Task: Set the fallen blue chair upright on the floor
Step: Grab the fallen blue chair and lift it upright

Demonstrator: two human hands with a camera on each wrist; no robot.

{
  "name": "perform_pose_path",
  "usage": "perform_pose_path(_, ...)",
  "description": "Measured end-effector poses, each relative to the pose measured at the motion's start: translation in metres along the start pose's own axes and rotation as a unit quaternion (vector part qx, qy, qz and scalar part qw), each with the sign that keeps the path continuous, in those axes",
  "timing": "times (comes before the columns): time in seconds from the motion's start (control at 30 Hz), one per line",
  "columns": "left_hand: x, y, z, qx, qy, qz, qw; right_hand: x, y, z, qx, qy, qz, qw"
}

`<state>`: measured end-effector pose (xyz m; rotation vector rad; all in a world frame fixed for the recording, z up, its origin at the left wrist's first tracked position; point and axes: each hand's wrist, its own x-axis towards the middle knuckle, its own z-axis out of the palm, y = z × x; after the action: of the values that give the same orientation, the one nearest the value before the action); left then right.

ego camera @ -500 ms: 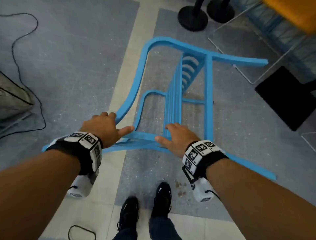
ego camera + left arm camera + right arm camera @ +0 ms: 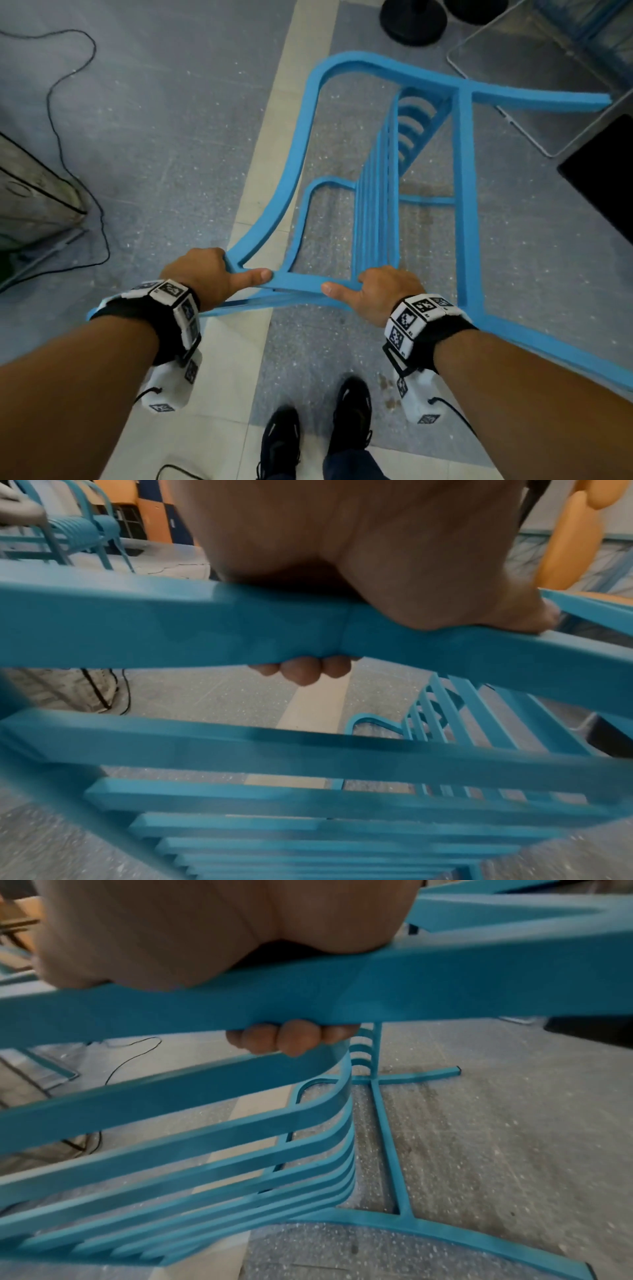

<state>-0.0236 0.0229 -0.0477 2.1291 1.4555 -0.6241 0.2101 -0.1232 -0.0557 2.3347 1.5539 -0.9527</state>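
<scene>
The blue slatted chair (image 2: 460,192) lies tipped over on the grey floor, its legs pointing away from me and to the right. Both hands hold its top back rail, which is nearest me. My left hand (image 2: 209,274) grips the rail at its left corner, thumb laid along the top. My right hand (image 2: 380,291) grips the same rail further right, thumb pointing left. In the left wrist view fingertips (image 2: 301,672) curl under the rail (image 2: 171,626). The right wrist view shows the same wrap, fingertips (image 2: 291,1039) showing below the rail (image 2: 411,988).
A black cable (image 2: 72,144) snakes over the floor at left beside a grey box (image 2: 34,198). Round black stand bases (image 2: 414,20) sit beyond the chair. A clear floor mat (image 2: 520,78) and a black object (image 2: 606,174) lie at right. My shoes (image 2: 315,431) stand just behind the rail.
Both hands, which lay on the top rail with fingers spread, have curled round it and now grip it. The chair looks nearer in the head view.
</scene>
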Motion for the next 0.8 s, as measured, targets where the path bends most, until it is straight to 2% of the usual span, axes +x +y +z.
perform_pose_path(0.17, -0.032, 0.029, -0.009, 0.018, 0.001, 0.015, 1.0, -0.031, 0.024, -0.01, 0.009, 0.027, 0.02, 0.999)
perform_pose_path(0.3, -0.065, 0.065, -0.042, 0.028, 0.028, 0.049, 0.998, -0.07, 0.043, -0.029, 0.046, 0.04, 0.042, 0.997)
perform_pose_path(0.43, -0.102, 0.107, -0.076, 0.067, 0.026, 0.099, 0.992, -0.122, 0.059, -0.03, 0.087, 0.079, 0.08, 0.99)
perform_pose_path(0.63, -0.158, 0.196, -0.104, 0.154, 0.028, 0.207, 0.966, -0.19, 0.098, -0.023, 0.2, 0.179, 0.163, 0.949)
perform_pose_path(0.73, -0.184, 0.244, -0.112, 0.185, 0.029, 0.274, 0.943, -0.223, 0.128, -0.022, 0.253, 0.224, 0.18, 0.924)
perform_pose_path(0.8, -0.203, 0.273, -0.113, 0.195, 0.024, 0.312, 0.929, -0.249, 0.131, -0.023, 0.267, 0.263, 0.166, 0.912)
